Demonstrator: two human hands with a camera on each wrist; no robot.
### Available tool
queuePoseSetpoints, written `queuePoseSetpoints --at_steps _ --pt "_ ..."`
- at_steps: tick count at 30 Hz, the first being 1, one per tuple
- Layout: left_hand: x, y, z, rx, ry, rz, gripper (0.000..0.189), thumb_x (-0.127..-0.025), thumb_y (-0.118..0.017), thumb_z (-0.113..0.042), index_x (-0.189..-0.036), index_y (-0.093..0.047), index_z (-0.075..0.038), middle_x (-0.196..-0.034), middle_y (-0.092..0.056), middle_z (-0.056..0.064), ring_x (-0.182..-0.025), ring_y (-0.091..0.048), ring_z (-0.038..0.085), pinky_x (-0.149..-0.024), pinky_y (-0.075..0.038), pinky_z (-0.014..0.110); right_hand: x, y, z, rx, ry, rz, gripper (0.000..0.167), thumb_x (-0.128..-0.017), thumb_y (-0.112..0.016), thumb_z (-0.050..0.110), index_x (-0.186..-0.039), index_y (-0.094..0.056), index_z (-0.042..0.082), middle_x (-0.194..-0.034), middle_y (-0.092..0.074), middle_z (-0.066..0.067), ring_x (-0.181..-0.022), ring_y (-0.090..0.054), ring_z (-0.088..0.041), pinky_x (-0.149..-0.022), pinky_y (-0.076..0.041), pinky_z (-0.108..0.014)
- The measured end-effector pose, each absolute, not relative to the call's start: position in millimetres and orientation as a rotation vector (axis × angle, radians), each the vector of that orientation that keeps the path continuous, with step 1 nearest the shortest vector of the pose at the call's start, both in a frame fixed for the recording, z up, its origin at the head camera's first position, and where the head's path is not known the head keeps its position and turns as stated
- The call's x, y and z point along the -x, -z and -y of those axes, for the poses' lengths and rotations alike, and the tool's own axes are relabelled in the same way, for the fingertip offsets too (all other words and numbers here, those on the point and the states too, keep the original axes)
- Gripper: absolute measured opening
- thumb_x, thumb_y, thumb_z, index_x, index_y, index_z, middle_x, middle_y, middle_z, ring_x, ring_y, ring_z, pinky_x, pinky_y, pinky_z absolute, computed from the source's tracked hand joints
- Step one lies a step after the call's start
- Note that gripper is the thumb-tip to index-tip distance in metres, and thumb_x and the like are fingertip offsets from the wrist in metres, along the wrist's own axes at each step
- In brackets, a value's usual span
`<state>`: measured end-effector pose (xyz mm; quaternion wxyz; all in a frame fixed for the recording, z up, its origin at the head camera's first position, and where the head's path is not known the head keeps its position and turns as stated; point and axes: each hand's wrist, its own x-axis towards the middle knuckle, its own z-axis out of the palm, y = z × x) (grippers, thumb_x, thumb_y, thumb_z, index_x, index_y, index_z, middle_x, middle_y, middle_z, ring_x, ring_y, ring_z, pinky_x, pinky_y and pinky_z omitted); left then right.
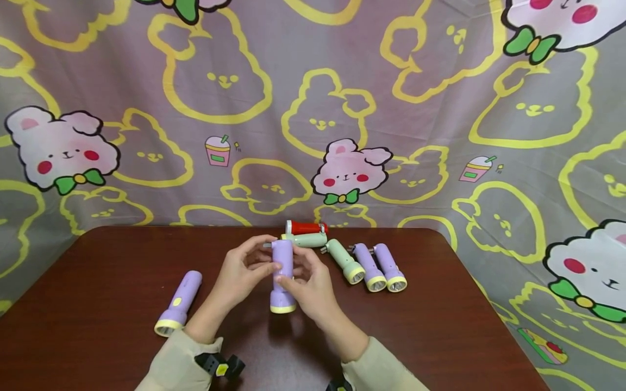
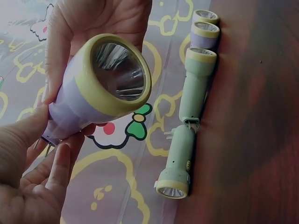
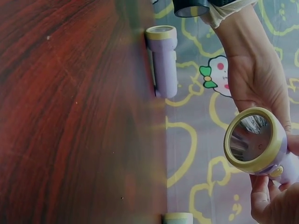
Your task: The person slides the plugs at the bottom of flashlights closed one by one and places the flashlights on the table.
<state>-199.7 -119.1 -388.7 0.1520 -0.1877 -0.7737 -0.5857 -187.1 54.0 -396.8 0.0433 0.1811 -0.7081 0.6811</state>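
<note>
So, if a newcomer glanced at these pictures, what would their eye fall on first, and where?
Probably the purple flashlight held up over the middle of the table, between the left grip and right grip. Next might come the red flashlight at the table's far edge, just beyond a green flashlight. Behind the table hangs a backdrop printed with cartoon bunnies.
</note>
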Motion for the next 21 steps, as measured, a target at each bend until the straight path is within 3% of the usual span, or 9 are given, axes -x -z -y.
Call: queuePoseSetpoints --at_steps 21 --pt "200.0 384.5 122.8 0.621 1.63 2.298 0.045 -0.084 -0.077 -0.003 -0.126 -0.062 -0.003 -0.106 -0.068 0.019 -0.086 -0.065 0.012 -0.077 -0.056 0.021 187.6 397.1 -52.9 -0.541 -2.113 2.14 0.056 -0.079 -0.077 -0.003 -0.131 -0.057 -0.003 -0.108 -0.067 -0.028 -0.079 -0.064 -0.011 -0.072 -0.054 -0.022"
